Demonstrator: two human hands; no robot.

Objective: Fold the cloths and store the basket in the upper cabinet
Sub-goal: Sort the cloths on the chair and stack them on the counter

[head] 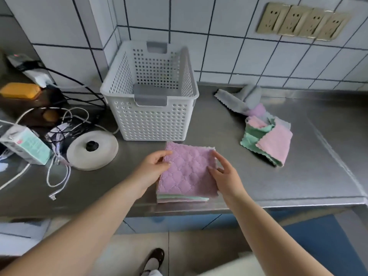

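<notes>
A purple quilted cloth lies folded on top of a small stack of folded green and pink cloths near the steel counter's front edge. My left hand rests against the stack's left side, fingers touching the purple cloth's edge. My right hand lies on its right side, fingers spread. Behind the stack stands a white perforated basket with grey handles, and nothing shows inside it. Unfolded cloths, grey, pink, green and purple, lie in a heap at the right.
The steel counter runs to the tiled wall. At the left lie a round white lid, tangled cables, a small carton and a yellow object. Wall sockets sit at upper right.
</notes>
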